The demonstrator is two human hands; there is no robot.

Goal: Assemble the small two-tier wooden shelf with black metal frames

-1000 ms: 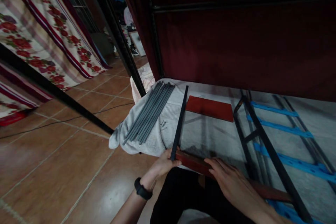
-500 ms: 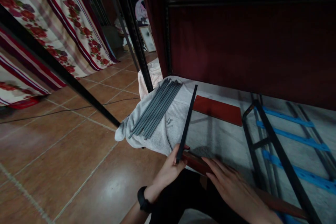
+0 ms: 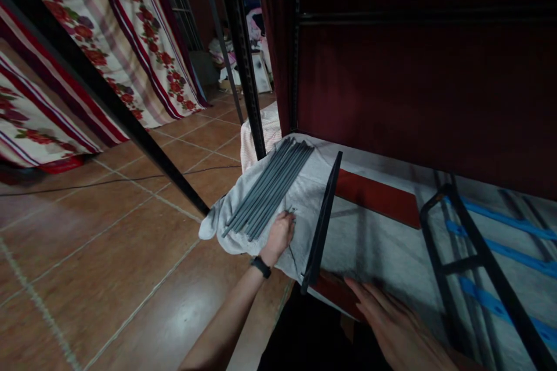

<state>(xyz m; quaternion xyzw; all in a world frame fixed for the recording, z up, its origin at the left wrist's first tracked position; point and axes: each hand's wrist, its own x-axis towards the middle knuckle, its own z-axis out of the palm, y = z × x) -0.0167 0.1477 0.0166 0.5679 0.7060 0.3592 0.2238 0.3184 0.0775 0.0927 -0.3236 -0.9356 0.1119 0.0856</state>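
My left hand [image 3: 281, 236], with a dark watch on its wrist, is down on the grey cloth [image 3: 241, 243]. Its fingers are curled together beside a few small metal pieces that look like screws [image 3: 293, 210]; what lies between the fingertips is hidden. My right hand [image 3: 394, 319] lies flat over a reddish-brown board [image 3: 337, 293], fingers stretched out. A long black metal bar [image 3: 322, 220] meets the board's left end and reaches away across the cloth. Left of it lies a bundle of several grey rods [image 3: 270, 188].
A second reddish-brown board [image 3: 378, 197] lies behind. On the right are a black tubular frame [image 3: 478, 266] and blue slats [image 3: 505, 243]. Black posts [image 3: 243, 58] rise at the left, near a floral curtain [image 3: 143, 40]. A dark red panel [image 3: 413, 93] closes the back.
My left hand has let go of the black bar's near end and moved left and forward to the small metal pieces. The bar has turned slightly. My right hand stays on the board.
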